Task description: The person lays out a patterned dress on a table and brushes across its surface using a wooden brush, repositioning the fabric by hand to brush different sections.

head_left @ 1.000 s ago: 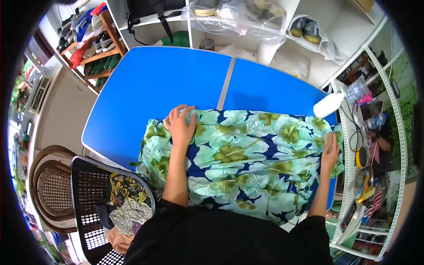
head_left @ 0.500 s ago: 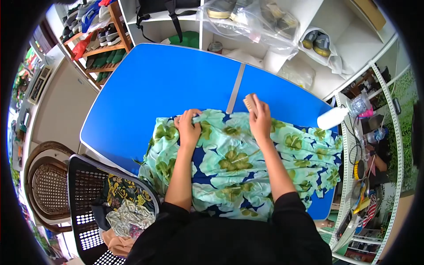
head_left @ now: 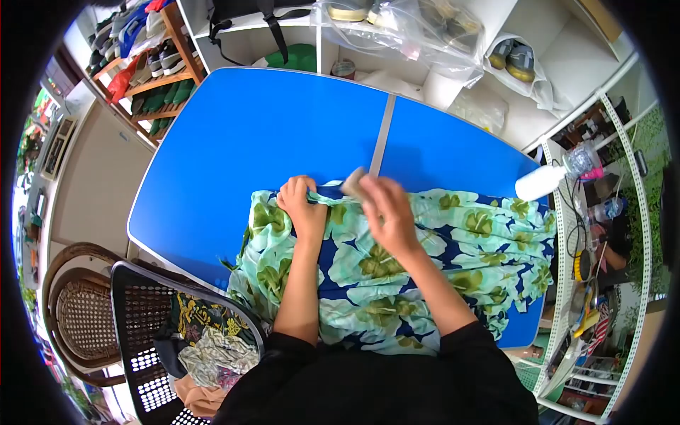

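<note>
Our right grip [head_left: 388,212] is closed round a small brown brush [head_left: 354,183], blurred and held over the top edge of the floral cloth [head_left: 375,263]; we cannot tell whether the two touch. With our left grip [head_left: 303,211] we have our fingers curled on that same edge, a fold of it bunched between them. We have the cloth, green and pale aqua flowers on navy, spread rumpled across the near side of the blue table [head_left: 269,127], its left end hanging over toward the black basket [head_left: 140,308]. In that basket, which has perforated walls, we see a black-and-yellow patterned garment [head_left: 205,315], a pale crumpled one [head_left: 218,356] and a peach one [head_left: 198,397], heaped together. Left of it we have a wicker chair [head_left: 88,312]. Near the table's right end is a white bottle [head_left: 540,183], and beside that a white rack [head_left: 641,297] carrying clear plastic bottles [head_left: 582,159] among tangled cords and small items. Beyond the far edge, white cubbies [head_left: 559,60] hold shoes in clear plastic bags, one pair of grey shoes [head_left: 520,62] peeking from an open bag, plus a small tub [head_left: 343,69] and something green [head_left: 294,57]. Farther left we find a wooden rack [head_left: 185,42] with shoes packed along its tiers.
</note>
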`<state>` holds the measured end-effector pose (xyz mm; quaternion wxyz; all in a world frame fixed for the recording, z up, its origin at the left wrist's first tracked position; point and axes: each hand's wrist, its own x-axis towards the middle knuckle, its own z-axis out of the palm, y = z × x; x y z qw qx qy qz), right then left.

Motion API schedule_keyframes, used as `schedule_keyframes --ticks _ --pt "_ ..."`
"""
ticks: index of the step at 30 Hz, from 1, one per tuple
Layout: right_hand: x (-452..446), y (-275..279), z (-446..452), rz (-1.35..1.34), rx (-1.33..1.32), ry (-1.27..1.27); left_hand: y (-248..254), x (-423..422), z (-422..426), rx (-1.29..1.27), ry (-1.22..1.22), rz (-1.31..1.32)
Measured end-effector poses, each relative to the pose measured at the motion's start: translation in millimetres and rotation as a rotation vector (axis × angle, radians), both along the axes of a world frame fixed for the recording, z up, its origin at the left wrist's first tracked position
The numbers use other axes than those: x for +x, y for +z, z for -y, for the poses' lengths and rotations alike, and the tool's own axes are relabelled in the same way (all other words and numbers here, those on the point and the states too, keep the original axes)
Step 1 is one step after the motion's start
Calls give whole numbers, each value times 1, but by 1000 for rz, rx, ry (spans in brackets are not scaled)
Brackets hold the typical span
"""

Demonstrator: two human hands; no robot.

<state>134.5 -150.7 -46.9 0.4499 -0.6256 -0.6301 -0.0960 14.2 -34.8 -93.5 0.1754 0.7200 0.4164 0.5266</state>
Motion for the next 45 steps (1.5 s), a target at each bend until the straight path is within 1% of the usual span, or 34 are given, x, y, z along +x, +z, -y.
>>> schedule_keyframes --ticks 1,2,4,5,6,8,10,12,13,14,15,16,17,18,20,21,22,23,24,25,26,28,29,30,32,33,34,36,37,39,40,42,44,45 --pt "-2 -3 6 86 -53 11 -3 -2 -1 -6 -23 -35" --pt "-1 -9 12 169 -109 21 -2 -4 -1 -62 -79 -13" --pt "26 -29 13 52 -54 -175 3 -6 2 -179 -191 31" --pt "39 -38 18 -94 -108 -352 4 -6 2 -185 -227 24" --pt "45 -34 21 -93 -6 -466 4 -6 2 -194 -270 15" --pt "45 -29 30 -67 55 -335 3 -3 2 -215 -371 -2" --pt "20 -11 47 -28 -70 -95 -9 -2 -2 -273 -358 87" --pt "15 -19 70 281 -209 -44 -11 -2 0 -380 -325 221" --pt "27 -21 78 223 -236 -60 -13 -4 -3 -401 -316 246" --pt "44 -19 90 175 -188 -180 -16 -5 -5 -419 -303 274" --pt "71 -20 105 53 -321 -336 -12 -6 -4 -434 -277 284" --pt "101 -24 127 108 -173 -400 -17 -7 -8 -445 -266 265" --pt "121 -30 155 -25 -81 -549 -19 -6 -8 -384 -263 194" --pt "149 -44 182 -30 -116 -784 -19 -4 -8 -321 -256 128" --pt "158 -39 220 -187 -50 -1117 -15 -4 -4 -346 -264 110" --pt "150 -33 224 -160 -23 -1005 -11 -3 -3 -355 -267 103" --pt "135 -26 223 -133 3 -895 -8 -5 -2 -376 -276 41" --pt "117 -18 223 -107 25 -789 -10 -5 -3 -343 -280 56" --pt "95 -10 220 -48 -101 -577 -17 -4 -5 -312 -288 68" --pt "71 -4 217 12 -238 -454 -28 -6 -11 -272 -303 59" --pt "47 3 219 44 -369 -410 -25 -7 -9 -292 -299 44" --pt "48 -10 237 69 -357 -452 -30 -9 -13 -306 -306 70" --pt "60 -20 254 16 -287 -580 -32 -10 -14 -377 -275 87" --pt "80 -29 279 -35 -216 -703 -33 -10 -16 -356 -249 62" --pt "102 -43 333 -104 -143 -1081 -35 -16 -18 -312 -186 12" --pt "102 -41 357 -148 -98 -1204 -34 -17 -19 -295 -122 -56" --pt "102 -36 373 -186 -47 -1323 -39 -17 -25 -220 -101 -86" --pt "95 -34 388 -281 86 -1218 -42 -22 -34 -349 -197 -179" --pt "90 -33 392 -324 157 -1161 -24 -20 -19 -327 -141 -281" --pt "72 -35 385 -559 129 -1029 14 -19 16 -282 -30 -488" --pt "61 -37 376 -676 113 -958 26 -19 29 -236 -220 -491" --pt "39 -28 354 -736 45 -854 37 -20 57 -143 -603 -494" --pt "45 -42 350 -599 -54 -847 31 -11 85 -424 -743 -864" --pt "51 -44 347 -510 -93 -864 25 -11 94 -357 -688 -941"
